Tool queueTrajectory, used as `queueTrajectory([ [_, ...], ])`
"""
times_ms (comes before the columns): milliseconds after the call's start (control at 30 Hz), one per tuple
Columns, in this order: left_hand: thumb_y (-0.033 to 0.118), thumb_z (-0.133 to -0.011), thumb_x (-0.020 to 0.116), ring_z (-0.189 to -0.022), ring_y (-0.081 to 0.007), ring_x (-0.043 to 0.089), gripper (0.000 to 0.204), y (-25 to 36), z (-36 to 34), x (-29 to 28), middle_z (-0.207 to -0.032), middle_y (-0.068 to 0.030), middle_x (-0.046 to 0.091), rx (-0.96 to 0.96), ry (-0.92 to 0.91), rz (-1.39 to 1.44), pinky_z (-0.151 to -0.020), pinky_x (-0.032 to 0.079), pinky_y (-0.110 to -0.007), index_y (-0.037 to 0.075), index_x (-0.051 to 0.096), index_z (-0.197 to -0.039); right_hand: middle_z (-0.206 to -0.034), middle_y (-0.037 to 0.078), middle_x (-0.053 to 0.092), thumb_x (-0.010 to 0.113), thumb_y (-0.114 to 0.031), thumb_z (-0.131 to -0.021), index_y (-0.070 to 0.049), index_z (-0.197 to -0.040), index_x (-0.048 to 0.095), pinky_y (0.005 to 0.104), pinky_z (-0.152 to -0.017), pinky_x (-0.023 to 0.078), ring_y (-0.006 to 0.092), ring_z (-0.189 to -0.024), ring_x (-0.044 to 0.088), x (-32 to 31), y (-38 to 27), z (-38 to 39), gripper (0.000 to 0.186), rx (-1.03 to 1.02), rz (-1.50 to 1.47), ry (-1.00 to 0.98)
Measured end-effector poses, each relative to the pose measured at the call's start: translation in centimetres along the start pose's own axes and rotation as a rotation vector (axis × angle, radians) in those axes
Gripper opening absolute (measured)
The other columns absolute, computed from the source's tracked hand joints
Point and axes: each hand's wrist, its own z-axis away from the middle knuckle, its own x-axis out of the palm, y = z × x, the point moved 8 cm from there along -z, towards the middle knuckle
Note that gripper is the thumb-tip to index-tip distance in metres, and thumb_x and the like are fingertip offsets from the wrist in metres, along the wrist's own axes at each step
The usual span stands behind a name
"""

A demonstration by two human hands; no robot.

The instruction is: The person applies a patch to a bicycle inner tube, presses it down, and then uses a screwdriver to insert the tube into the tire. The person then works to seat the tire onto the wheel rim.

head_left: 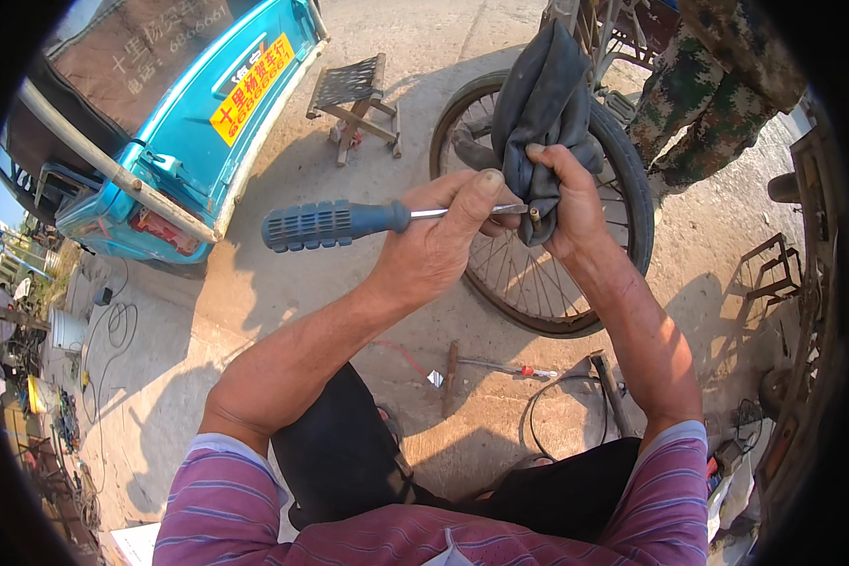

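Note:
My left hand (434, 236) is closed round the metal shaft of a screwdriver (335, 224). Its ribbed blue handle sticks out to the left, and the tip reaches the valve area of a black inner tube (542, 94). A small brass-coloured valve stem (535, 216) shows on the tube just right of the tip. Gripping the bunched, folded tube from the right is my right hand (575, 208), its thumb pressed on top. Whether the tip touches the valve I cannot tell. Behind both hands stands a spoked wheel (640, 189) with a black tyre.
A folding stool (347, 87) stands beyond my left hand, beside a blue vehicle (174, 151). At the far right is a person in camouflage trousers (693, 113). A wooden-handled rod (451, 377) and a black hose (538, 415) lie near my feet. A metal frame (772, 269) stands right.

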Motion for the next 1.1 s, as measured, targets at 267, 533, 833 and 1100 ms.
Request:
queueTrajectory([
  [267,0.045,-0.112,0.051,-0.092,-0.0205,0.073,0.056,-0.3,-0.2,-0.2,-0.099,-0.0148,0.075,0.068,-0.005,-0.101,-0.082,0.06,-0.034,-0.007,0.073,-0.11,-0.09,0.008,0.072,0.064,-0.017,-0.094,-0.001,-0.108,0.066,0.0329,-0.062,0.06,0.0178,-0.071,0.072,-0.6,0.2,-0.7,0.021,-0.06,0.045,0.054],
  [533,0.043,-0.112,0.052,-0.092,-0.0197,0.073,0.054,-0.8,-0.4,-0.4,-0.097,-0.0146,0.074,0.071,-0.031,-0.196,-0.082,0.06,-0.034,-0.006,0.073,-0.109,-0.091,0.008,0.072,0.065,-0.016,-0.094,0.0,-0.109,0.067,0.0327,-0.067,0.06,0.0177,-0.075,0.072,-0.8,0.4,-0.9,0.022,-0.055,0.037,0.054],
  [833,0.036,-0.113,0.051,-0.094,-0.0203,0.073,0.048,-0.4,-0.3,-0.3,-0.099,-0.0141,0.073,0.092,-0.037,-0.222,-0.085,0.06,-0.035,-0.007,0.071,-0.11,-0.088,0.011,0.075,0.061,-0.028,-0.097,0.001,-0.104,0.07,0.0336,-0.07,0.061,0.0198,-0.074,0.073,-0.7,0.5,-0.9,0.031,-0.056,0.048,0.092],
  [1100,0.04,-0.113,0.05,-0.094,-0.0216,0.073,0.051,-0.2,0.0,0.0,-0.1,-0.016,0.073,0.086,0.001,-0.085,-0.084,0.06,-0.035,-0.007,0.071,-0.111,-0.086,0.01,0.075,0.06,-0.028,-0.098,0.001,-0.102,0.07,0.0329,-0.068,0.061,0.0182,-0.071,0.072,-0.7,0.5,-1.2,0.031,-0.06,0.037,0.049],
])
